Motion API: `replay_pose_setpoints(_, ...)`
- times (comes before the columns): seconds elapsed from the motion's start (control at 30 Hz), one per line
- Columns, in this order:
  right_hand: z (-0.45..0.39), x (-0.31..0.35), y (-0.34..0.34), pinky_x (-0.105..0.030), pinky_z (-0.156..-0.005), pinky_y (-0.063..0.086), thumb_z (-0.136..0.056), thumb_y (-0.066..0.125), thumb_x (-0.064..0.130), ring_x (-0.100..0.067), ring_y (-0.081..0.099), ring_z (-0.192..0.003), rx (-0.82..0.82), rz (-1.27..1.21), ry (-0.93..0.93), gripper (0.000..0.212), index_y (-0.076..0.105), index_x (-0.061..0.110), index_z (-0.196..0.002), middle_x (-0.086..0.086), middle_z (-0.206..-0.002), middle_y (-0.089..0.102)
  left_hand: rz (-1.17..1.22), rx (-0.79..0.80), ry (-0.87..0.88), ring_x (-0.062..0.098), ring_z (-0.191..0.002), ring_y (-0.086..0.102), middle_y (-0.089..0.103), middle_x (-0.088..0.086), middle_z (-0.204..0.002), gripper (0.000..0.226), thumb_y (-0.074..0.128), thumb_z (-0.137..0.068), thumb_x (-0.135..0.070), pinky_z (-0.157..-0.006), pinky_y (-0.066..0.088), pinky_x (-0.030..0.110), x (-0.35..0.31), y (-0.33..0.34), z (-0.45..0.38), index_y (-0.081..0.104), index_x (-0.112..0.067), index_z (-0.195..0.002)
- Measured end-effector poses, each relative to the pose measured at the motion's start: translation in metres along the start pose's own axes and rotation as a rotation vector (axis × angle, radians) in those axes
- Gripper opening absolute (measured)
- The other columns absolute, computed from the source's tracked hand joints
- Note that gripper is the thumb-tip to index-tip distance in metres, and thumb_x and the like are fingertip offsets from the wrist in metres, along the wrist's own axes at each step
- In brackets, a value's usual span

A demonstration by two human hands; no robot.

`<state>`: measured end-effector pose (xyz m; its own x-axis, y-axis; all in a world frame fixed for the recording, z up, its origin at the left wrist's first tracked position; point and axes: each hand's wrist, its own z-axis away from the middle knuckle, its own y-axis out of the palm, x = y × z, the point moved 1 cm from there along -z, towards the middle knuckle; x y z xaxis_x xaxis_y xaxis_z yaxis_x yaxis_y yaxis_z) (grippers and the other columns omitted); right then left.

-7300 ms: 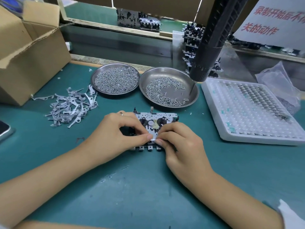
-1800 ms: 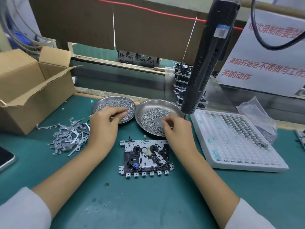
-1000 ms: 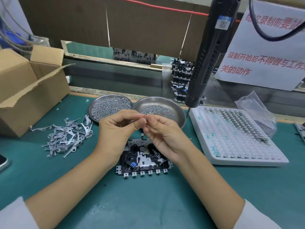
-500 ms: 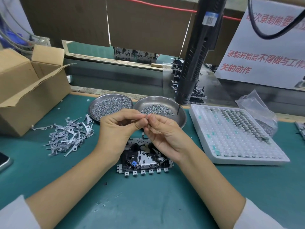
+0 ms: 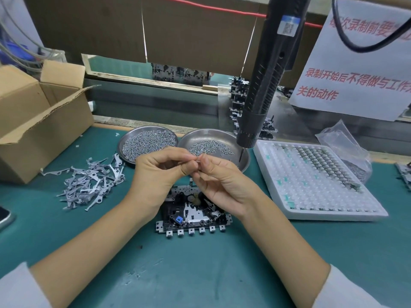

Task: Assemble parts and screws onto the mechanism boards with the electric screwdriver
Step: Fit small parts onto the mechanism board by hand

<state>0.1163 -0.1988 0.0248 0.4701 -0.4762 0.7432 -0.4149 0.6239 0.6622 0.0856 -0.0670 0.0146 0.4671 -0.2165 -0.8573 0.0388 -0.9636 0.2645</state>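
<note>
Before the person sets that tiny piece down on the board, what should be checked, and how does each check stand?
1. Small screw pinched between both hands, left hand, right hand: ok.
2. Mechanism board flat on the green mat: ok.
3. Target hole on the board visible: cannot tell, the hands cover part of it.
4. Electric screwdriver hanging free, ungripped: ok.
5. Screw dishes within reach behind the hands: ok.

Bare forearms, white sleeves (image 5: 20, 287) at 2 elbows.

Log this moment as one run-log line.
left hand: pinching small screw | right hand: pinching same screw | mechanism board: on mat beneath hands | electric screwdriver: hanging, unheld
</note>
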Motion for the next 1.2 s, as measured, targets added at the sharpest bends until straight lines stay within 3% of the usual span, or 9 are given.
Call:
replay_pose_setpoints(0.2, -0.001, 0.001, -0.002, -0.014, -0.058, 0.052, -0.064, 0.070, 0.014, -0.007, 0.062, -0.067, 0.011, 0.038, 0.023, 0.028, 0.061, 0.002, -0.088, -0.006, -0.083, 0.062, -0.034, 0.045, 0.005, 0.003, -0.072, 0.067, 0.072, -0.008, -0.073, 0.014, 0.076, -0.058, -0.016, -0.068, 0.052, 0.014, -0.001, 0.000, 0.001, 0.077, -0.024, -0.070)
replay_pose_setpoints(0.33, 0.000, 0.003, -0.004, -0.014, -0.056, 0.052, -0.071, 0.065, 0.014, -0.007, 0.061, -0.063, 0.000, 0.083, 0.018, 0.019, 0.061, 0.004, -0.086, -0.002, -0.072, 0.063, -0.089, 0.040, 0.006, 0.005, -0.074, 0.069, 0.074, -0.007, -0.077, 0.020, 0.073, -0.065, -0.011, -0.069, 0.053, 0.014, -0.001, 0.000, 0.002, 0.077, -0.026, -0.077)
replay_pose_setpoints(0.53, 0.010, 0.035, -0.003, -0.017, -0.060, 0.053, -0.079, 0.060, 0.038, -0.011, 0.061, -0.062, -0.053, 0.623, 0.059, 0.032, 0.065, 0.006, -0.084, -0.003, -0.071, 0.066, -0.127, -0.052, -0.055, 0.005, -0.077, 0.065, 0.071, -0.008, -0.078, 0.013, 0.074, -0.068, -0.030, -0.074, 0.050, 0.014, 0.005, -0.005, -0.001, 0.074, -0.030, -0.081)
replay_pose_setpoints(0.67, 0.036, 0.081, -0.025, -0.018, -0.062, 0.053, -0.087, 0.063, 0.017, -0.012, 0.063, -0.065, -0.095, 0.990, 0.131, 0.013, 0.069, 0.005, -0.089, -0.005, -0.078, 0.070, -0.020, -0.078, -0.133, 0.011, -0.080, 0.065, 0.070, -0.005, -0.080, 0.019, 0.072, -0.068, -0.030, -0.079, 0.052, 0.019, 0.010, -0.009, -0.002, 0.076, -0.028, -0.086)
replay_pose_setpoints(0.77, 0.057, 0.115, -0.060, -0.019, -0.060, 0.053, -0.089, 0.065, 0.008, -0.011, 0.064, -0.065, -0.355, 1.357, 0.143, 0.005, 0.070, 0.008, -0.088, -0.001, -0.074, 0.070, 0.010, -0.092, -0.152, 0.009, -0.081, 0.066, 0.072, -0.004, -0.082, 0.019, 0.068, -0.071, -0.024, -0.079, 0.052, 0.017, 0.012, -0.009, -0.002, 0.077, -0.027, -0.087)
replay_pose_setpoints(0.87, 0.070, 0.138, -0.108, -0.026, -0.069, 0.046, -0.086, 0.059, -0.004, -0.018, 0.059, -0.075, -0.761, 1.726, -0.049, 0.017, 0.071, 0.005, -0.094, -0.008, -0.089, 0.069, 0.017, -0.130, -0.179, 0.009, -0.081, 0.067, 0.073, -0.003, -0.081, 0.017, 0.067, -0.071, -0.021, -0.078, 0.052, 0.017, 0.015, -0.006, -0.001, 0.077, -0.021, -0.085)
replay_pose_setpoints(0.93, 0.077, 0.142, -0.131, -0.027, -0.074, 0.040, -0.084, 0.056, -0.009, -0.022, 0.054, -0.081, -0.910, 1.789, -0.152, 0.023, 0.072, 0.002, -0.095, -0.014, -0.094, 0.068, 0.001, -0.163, -0.183, 0.010, -0.081, 0.068, 0.073, -0.001, -0.081, 0.019, 0.066, -0.072, -0.018, -0.078, 0.052, 0.017, 0.016, -0.006, -0.001, 0.074, -0.017, -0.089)
replay_pose_setpoints(1.03, 0.081, 0.139, -0.150, -0.026, -0.072, 0.040, -0.081, 0.054, -0.012, -0.022, 0.054, -0.078, -0.925, 1.840, -0.121, 0.028, 0.072, 0.006, -0.095, -0.011, -0.088, 0.067, -0.011, -0.215, -0.177, 0.009, -0.079, 0.069, 0.074, -0.002, -0.080, 0.021, 0.065, -0.074, -0.018, -0.078, 0.052, 0.016, 0.018, -0.007, -0.002, 0.069, -0.012, -0.094)
replay_pose_setpoints(1.2, 0.078, 0.136, -0.154, -0.040, -0.076, 0.053, -0.077, 0.047, -0.015, -0.029, 0.057, -0.080, -0.929, 1.950, -0.112, 0.040, 0.069, 0.011, -0.099, -0.009, -0.087, 0.065, -0.005, -0.282, -0.159, 0.009, -0.080, 0.070, 0.074, -0.002, -0.082, 0.022, 0.065, -0.074, -0.021, -0.076, 0.053, 0.016, 0.019, -0.009, -0.003, 0.067, -0.013, -0.094)
